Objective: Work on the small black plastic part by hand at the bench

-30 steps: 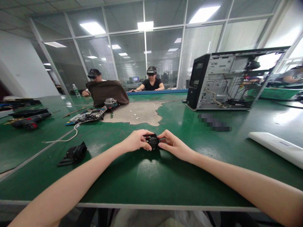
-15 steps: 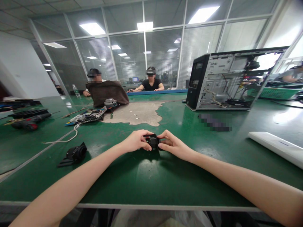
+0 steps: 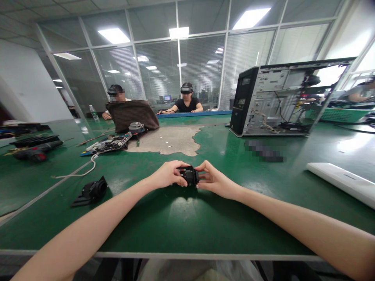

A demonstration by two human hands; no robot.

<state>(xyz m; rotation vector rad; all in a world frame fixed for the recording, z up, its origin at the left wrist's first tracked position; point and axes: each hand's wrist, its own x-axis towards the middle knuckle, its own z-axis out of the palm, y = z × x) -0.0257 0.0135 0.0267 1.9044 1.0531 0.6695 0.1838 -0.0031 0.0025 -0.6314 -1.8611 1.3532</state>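
Note:
A small black part (image 3: 190,176) is held just above the green table (image 3: 175,230), in front of me. My left hand (image 3: 170,174) grips its left side, thumb in front and fingers over the top. On the right side, my right hand (image 3: 212,178) holds the part's round black end between thumb and fingertips. Its fine details are too small to tell. Another black part with a round opening (image 3: 93,191) lies on the table to the left, near my left forearm.
An opened computer case (image 3: 272,99) stands at the back right, a white panel (image 3: 345,181) at the right. A circuit board (image 3: 108,144), a white cable (image 3: 90,169) and a black and red tool (image 3: 38,152) lie left. Two people (image 3: 187,103) sit across the table.
My right thumb and fingers have shifted slightly on the round end of the part, and that end looks a little turned. My left hand has stayed in place.

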